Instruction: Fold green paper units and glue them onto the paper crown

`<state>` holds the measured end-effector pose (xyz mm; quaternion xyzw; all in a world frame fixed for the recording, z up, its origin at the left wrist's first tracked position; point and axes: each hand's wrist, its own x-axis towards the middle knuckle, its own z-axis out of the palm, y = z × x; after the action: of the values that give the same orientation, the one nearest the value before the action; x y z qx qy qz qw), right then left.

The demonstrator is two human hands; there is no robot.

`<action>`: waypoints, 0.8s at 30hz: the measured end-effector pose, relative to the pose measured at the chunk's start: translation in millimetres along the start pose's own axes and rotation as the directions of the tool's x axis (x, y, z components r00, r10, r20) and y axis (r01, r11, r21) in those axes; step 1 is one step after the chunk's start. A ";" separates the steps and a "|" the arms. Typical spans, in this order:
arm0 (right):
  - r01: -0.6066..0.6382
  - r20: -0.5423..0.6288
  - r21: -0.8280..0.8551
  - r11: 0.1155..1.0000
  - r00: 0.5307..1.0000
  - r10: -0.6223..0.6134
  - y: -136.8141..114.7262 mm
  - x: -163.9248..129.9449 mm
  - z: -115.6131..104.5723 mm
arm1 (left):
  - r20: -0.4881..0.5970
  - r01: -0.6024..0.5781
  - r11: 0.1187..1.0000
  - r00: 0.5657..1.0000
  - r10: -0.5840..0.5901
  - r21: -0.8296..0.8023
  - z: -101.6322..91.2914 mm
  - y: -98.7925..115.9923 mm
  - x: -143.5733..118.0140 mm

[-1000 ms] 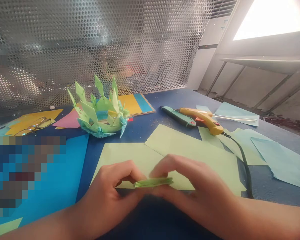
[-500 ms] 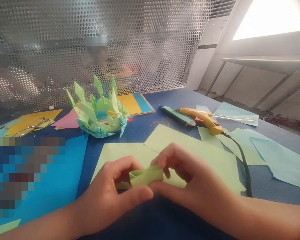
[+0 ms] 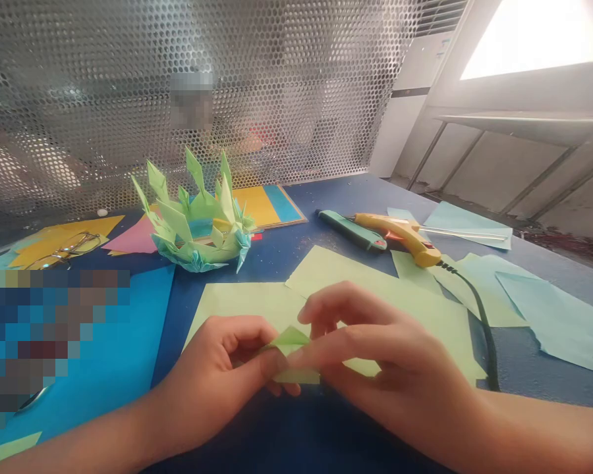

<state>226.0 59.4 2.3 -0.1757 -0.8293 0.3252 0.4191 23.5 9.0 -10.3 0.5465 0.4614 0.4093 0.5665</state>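
A small piece of folded light green paper is between my hands, with a pointed flap standing up at its top. My left hand pinches its left side, thumb in front and fingertips showing underneath. My right hand is on its right side, the index finger pressed on the front face and other fingers curled above. Part of the paper is hidden by the fingers. Behind them lie large light green sheets on the blue table. Further back stands a crown-like ring of folded green and light blue paper.
To the right lie a yellow glue gun with a black cord, a green cutter knife and pale blue sheets. Eyeglasses rest on yellow paper at left. A perforated metal screen borders the table.
The green paper has turned from a rolled, loop-like shape to showing a pointed flap. My right index finger has come down onto its front, and my left thumb has drawn back slightly.
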 end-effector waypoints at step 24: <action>0.041 0.119 -0.110 0.993 0.992 -0.028 1.2 3.6 -11.3 | 0.149 0.079 0.989 0.987 -0.061 -0.123 -7.7 5.9 4.0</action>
<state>233.1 66.7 8.5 -0.1654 -0.8725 0.2804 0.3645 17.2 15.2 -4.5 0.5207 0.4107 0.3771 0.6465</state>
